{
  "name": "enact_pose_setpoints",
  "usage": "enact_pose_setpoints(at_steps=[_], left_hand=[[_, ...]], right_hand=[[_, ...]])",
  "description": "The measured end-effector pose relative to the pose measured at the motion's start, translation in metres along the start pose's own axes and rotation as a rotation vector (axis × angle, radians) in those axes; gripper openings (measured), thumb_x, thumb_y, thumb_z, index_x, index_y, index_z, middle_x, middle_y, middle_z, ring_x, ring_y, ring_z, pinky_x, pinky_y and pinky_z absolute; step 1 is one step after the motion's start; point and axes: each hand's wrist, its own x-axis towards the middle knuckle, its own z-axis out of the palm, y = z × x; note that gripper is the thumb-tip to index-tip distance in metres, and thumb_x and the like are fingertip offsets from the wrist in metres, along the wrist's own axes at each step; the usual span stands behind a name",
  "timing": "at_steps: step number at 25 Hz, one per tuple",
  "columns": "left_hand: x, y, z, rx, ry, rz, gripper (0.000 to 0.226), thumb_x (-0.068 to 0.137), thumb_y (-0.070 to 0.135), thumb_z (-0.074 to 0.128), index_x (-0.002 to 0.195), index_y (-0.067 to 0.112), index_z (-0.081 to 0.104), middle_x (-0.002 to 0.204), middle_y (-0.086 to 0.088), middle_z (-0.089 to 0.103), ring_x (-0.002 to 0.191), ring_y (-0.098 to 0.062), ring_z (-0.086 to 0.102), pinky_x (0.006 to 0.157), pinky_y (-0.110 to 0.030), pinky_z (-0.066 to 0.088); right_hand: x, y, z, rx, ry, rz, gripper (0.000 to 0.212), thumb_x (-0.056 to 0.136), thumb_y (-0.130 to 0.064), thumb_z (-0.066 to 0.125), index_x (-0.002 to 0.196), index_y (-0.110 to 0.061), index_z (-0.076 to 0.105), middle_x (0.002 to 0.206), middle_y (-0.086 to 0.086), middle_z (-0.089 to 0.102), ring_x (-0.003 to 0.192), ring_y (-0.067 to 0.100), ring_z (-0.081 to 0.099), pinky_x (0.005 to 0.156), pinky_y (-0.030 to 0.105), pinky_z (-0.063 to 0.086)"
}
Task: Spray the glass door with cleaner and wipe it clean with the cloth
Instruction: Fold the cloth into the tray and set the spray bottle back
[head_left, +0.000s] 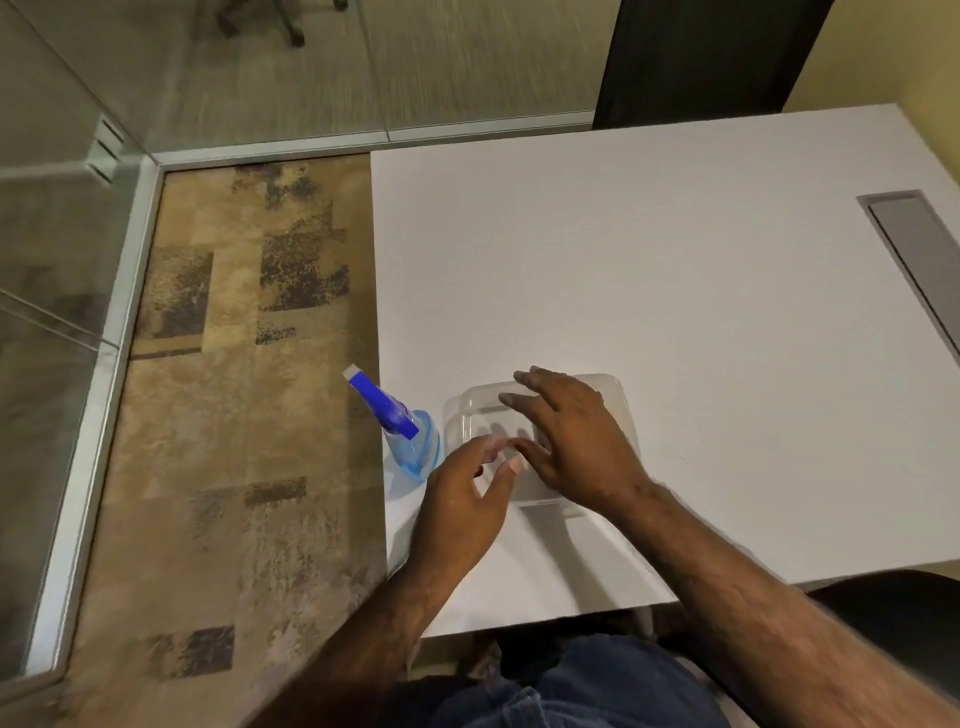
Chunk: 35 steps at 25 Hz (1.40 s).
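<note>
A clear spray bottle (413, 447) with a blue trigger head stands at the left edge of the white table (675, 291). Just right of it lies a clear plastic container (478, 405). My right hand (566, 436) hovers over the container with fingers spread. Close beside the bottle, my left hand (467, 499) has its fingers apart and holds nothing. Glass panels (52, 249) run along the left side and the back. No cloth is in view.
Patterned brown carpet (234, 415) fills the floor between the table and the glass. A grey cable slot (914, 249) sits in the table at the right. A dark panel (701, 57) stands behind the table. A black chair edge (904, 603) is at lower right.
</note>
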Motion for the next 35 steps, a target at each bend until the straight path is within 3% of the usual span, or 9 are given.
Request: enact_pose_setpoints(at_steps=[8,14,16,19,23,25,30,32,35], left_hand=[[-0.029,-0.037,-0.061,0.204,0.429,0.152,0.045,0.092,0.058,0.063,0.116,0.021,0.071,0.117,0.004,0.075,0.103,-0.008,0.065,0.092,-0.017,0.054],[-0.001,-0.039,-0.079,0.134,0.484,0.081,0.055,0.089,0.045,0.084,0.133,0.042,0.052,0.118,0.058,0.051,0.111,0.026,0.052,0.083,0.003,0.044],[0.009,-0.045,-0.081,0.154,0.472,0.114,0.052,0.088,0.045,0.085,0.133,0.034,0.061,0.118,0.04,0.062,0.104,0.017,0.06,0.088,-0.006,0.049],[0.02,-0.05,-0.081,0.187,0.435,0.161,0.057,0.086,0.036,0.088,0.133,0.01,0.07,0.127,-0.003,0.074,0.108,-0.008,0.061,0.095,-0.035,0.057],[0.027,-0.055,-0.086,0.233,0.467,0.284,0.053,0.083,0.023,0.092,0.124,-0.003,0.072,0.118,-0.017,0.075,0.107,-0.019,0.062,0.096,-0.045,0.059],[0.026,-0.053,-0.085,0.279,0.497,0.352,0.052,0.081,0.024,0.092,0.12,-0.005,0.074,0.114,-0.02,0.077,0.107,-0.027,0.067,0.095,-0.047,0.058],[0.024,-0.015,-0.094,0.29,0.487,0.473,0.051,0.087,0.049,0.081,0.118,0.009,0.075,0.112,0.002,0.072,0.11,0.004,0.047,0.099,-0.021,0.044],[0.023,0.011,-0.099,0.301,0.485,0.507,0.051,0.087,0.056,0.075,0.119,0.016,0.073,0.112,0.015,0.063,0.11,0.008,0.044,0.098,-0.004,0.036],[0.022,0.049,-0.098,0.29,0.454,0.53,0.056,0.084,0.062,0.075,0.122,0.019,0.072,0.112,0.016,0.063,0.107,0.005,0.047,0.097,-0.006,0.038]], right_hand=[[0.02,-0.047,0.021,0.16,-0.078,-0.003,0.087,0.086,-0.071,0.078,0.158,-0.028,0.054,0.164,-0.001,0.055,0.151,0.022,0.05,0.123,0.041,0.041],[0.038,-0.079,0.063,0.441,-0.088,0.05,0.071,0.086,-0.068,0.079,0.145,-0.036,0.057,0.144,-0.006,0.069,0.117,0.003,0.055,0.099,0.017,0.041],[0.044,-0.09,0.074,0.499,-0.029,0.059,0.056,0.09,-0.06,0.08,0.137,-0.041,0.054,0.133,-0.003,0.074,0.105,0.001,0.052,0.089,0.009,0.035],[0.051,-0.096,0.087,0.558,0.004,0.084,0.052,0.094,-0.054,0.077,0.139,-0.032,0.06,0.133,0.001,0.075,0.105,0.008,0.058,0.089,0.019,0.04],[0.051,-0.094,0.095,0.56,0.026,0.084,0.058,0.097,-0.053,0.068,0.146,-0.023,0.062,0.14,0.005,0.074,0.121,0.025,0.068,0.097,0.032,0.042],[0.047,-0.092,0.088,0.573,0.046,0.063,0.055,0.098,-0.049,0.069,0.147,-0.023,0.062,0.139,0.005,0.075,0.119,0.019,0.067,0.098,0.031,0.042],[0.042,-0.09,0.034,0.64,0.103,0.011,0.051,0.094,-0.035,0.081,0.139,-0.037,0.057,0.113,-0.015,0.073,0.095,-0.024,0.057,0.079,0.013,0.039],[0.04,-0.085,0.004,0.659,0.121,-0.004,0.045,0.091,-0.036,0.084,0.133,-0.03,0.068,0.1,-0.026,0.067,0.082,-0.023,0.06,0.068,0.006,0.038],[0.036,-0.074,-0.044,0.655,0.077,-0.016,0.039,0.092,-0.033,0.085,0.128,-0.024,0.074,0.108,-0.016,0.077,0.073,-0.018,0.06,0.067,0.009,0.04]])
